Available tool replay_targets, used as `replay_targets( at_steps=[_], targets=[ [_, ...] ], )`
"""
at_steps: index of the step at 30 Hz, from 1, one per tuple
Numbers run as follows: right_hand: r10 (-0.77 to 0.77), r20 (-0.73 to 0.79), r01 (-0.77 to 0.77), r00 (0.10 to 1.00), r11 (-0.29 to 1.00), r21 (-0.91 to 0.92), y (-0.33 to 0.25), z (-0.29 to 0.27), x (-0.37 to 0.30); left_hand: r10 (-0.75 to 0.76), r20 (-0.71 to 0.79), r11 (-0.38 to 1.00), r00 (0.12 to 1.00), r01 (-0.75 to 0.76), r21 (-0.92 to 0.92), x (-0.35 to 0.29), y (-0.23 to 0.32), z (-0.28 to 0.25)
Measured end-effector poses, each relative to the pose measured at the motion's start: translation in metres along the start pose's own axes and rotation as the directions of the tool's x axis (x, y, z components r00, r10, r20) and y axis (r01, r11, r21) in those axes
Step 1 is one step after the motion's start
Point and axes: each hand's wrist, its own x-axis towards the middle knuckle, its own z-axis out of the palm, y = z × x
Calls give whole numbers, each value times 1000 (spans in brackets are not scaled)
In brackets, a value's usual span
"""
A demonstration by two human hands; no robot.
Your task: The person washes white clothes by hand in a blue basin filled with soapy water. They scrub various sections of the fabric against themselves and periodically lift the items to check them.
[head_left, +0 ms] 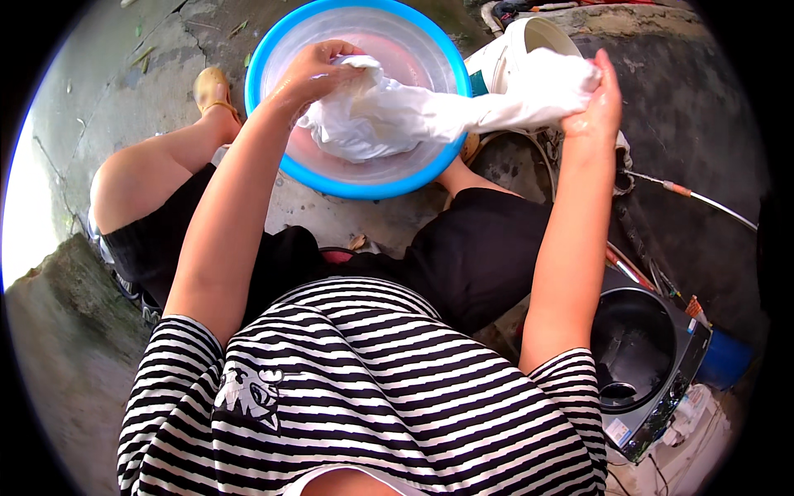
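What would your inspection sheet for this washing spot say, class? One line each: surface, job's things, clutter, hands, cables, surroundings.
Surface: cracked concrete floor, with scattered leaf bits.
Job's things: white cloth stretched over a blue basin.
Clutter: white bucket behind the basin; black tub at right.
Hands: left hand grips the cloth above the basin; right hand grips its other end.
Cables: thin hose at right.
Surroundings: the person's sandal, concrete wall.

White bucket upper right carries a teal label patch on its side. Dark machine lower right has a small white-and-blue sticker on its front edge. No screens or signs.
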Motion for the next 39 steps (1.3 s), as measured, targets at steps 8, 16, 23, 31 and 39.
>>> replay_targets(
  at_steps=[8, 16, 23, 31, 39],
  targets=[
    [172, -23, -171, 985, 985, 37, 32, -56, -41, 467, -40, 836, 883, -426, 346, -26, 103, 15],
    [465, 194, -458, 864, 885, -84, 167, -31, -65, 582, -193, 806, 790, -592, 8, -28, 147, 10],
    [383, 139, -265, 913, 817, -512, 259, -27, -45, 380, -278, 764, 883, -468, -444, -46, 134, 9],
    [547, 46, -498, 836, 790, -359, 231, 23, -47, 358, -230, 621, 905, -415, -666, -54, 108, -13],
    [416, -215, -458, 883, 670, -585, 299, -25, 11, 46, 81, 873, 996, -1, -488, -37, 71, -2]
  ],
)
